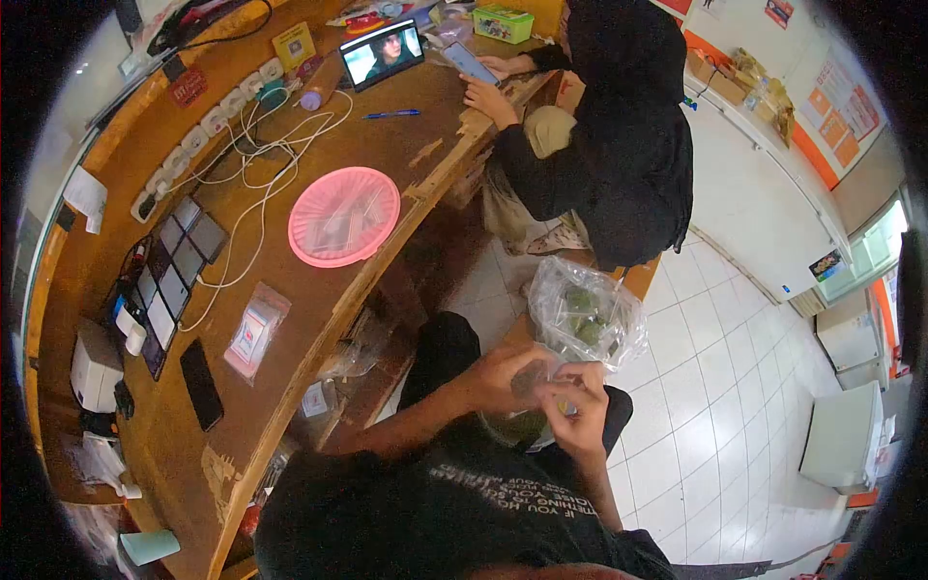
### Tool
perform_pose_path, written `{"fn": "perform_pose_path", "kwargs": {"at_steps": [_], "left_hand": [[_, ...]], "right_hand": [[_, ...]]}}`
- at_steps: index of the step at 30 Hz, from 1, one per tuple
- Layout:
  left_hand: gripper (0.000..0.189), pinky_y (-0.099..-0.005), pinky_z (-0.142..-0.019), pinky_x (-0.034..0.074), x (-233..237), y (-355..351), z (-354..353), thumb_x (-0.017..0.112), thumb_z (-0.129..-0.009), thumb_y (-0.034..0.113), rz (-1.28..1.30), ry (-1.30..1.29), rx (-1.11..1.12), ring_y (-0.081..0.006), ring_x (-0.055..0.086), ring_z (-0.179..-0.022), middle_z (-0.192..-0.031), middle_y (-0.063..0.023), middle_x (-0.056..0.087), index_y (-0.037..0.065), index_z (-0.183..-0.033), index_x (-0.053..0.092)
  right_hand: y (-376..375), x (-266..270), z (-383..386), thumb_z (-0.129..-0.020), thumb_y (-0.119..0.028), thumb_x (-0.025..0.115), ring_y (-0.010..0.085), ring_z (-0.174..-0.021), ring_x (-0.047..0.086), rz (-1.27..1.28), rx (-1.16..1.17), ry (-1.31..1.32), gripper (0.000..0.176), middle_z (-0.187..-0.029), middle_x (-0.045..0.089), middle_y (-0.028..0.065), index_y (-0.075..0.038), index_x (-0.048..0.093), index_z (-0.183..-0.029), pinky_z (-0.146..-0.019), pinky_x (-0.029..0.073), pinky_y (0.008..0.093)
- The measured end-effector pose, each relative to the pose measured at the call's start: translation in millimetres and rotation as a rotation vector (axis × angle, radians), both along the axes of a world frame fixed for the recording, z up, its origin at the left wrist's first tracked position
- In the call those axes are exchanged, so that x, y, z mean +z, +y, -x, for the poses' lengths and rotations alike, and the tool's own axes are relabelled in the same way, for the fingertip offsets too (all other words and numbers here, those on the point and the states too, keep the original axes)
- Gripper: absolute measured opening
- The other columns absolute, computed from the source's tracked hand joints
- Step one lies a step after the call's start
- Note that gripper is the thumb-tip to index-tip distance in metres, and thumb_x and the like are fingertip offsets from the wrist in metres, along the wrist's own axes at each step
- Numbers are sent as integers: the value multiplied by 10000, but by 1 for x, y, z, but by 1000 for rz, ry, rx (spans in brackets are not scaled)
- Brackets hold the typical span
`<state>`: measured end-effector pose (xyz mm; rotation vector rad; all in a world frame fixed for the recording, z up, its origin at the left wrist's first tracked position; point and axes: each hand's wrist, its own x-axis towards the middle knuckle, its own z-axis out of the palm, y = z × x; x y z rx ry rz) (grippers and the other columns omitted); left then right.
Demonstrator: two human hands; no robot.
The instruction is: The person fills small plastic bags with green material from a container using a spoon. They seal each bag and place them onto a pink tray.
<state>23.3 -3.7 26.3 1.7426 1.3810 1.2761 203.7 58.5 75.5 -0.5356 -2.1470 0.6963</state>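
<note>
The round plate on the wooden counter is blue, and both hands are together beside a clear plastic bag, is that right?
Not quite: the head view shows the round plate on the wooden counter is pink, not blue. The left hand and right hand are together beside the clear plastic bag.

Seen from above: a black short-sleeved T-shirt (454, 522) printed with white block lettering (503, 488) across the chest (upside down to the head camera), dark trousers (447, 348), and forearms bare down to the left hand (498, 375) and right hand (582, 411).
</note>
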Motion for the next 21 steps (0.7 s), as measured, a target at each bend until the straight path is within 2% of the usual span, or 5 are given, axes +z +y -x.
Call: {"fn": "perform_pose_path", "kwargs": {"at_steps": [12,14,17,18,21], "left_hand": [[243,-289,-766,453,-23,-5,28,674,-874,194,402,-741,21,-121,557,-858,-984,-25,638,48,-1066,639],[420,-300,-739,455,4,-3,24,757,-831,315,-98,-115,383,-157,584,-846,-954,-33,645,59,-1139,632],[553,-325,-775,479,44,-3,11,810,-755,353,-341,339,174,-216,638,-941,-1016,-97,669,68,-1192,627],[589,-364,-972,452,29,-7,7,829,-726,266,-156,268,86,-304,591,-1160,-1220,-120,646,97,-1245,610],[583,-371,-953,463,8,-3,10,835,-722,262,19,-33,-9,-243,586,-1172,-1267,-127,619,89,-1233,617]], "right_hand": [[0,11,-13,-811,-12,714,260,-792,692,207,-26,66,62,-862,698,125,8,720,-869,-695,536,313],[2,12,-11,-808,-14,717,259,-791,691,171,-16,18,69,-866,699,125,6,721,-874,-697,536,316],[-5,17,-4,-804,-22,724,259,-798,690,186,6,-61,82,-874,698,126,1,724,-883,-702,535,322],[-6,18,-2,-803,-29,729,260,-804,690,231,26,-89,89,-878,698,128,-2,725,-888,-705,534,326],[-7,13,-2,-818,-41,720,248,-817,686,134,-23,-37,72,-904,695,133,-2,718,-879,-716,535,325]]}}
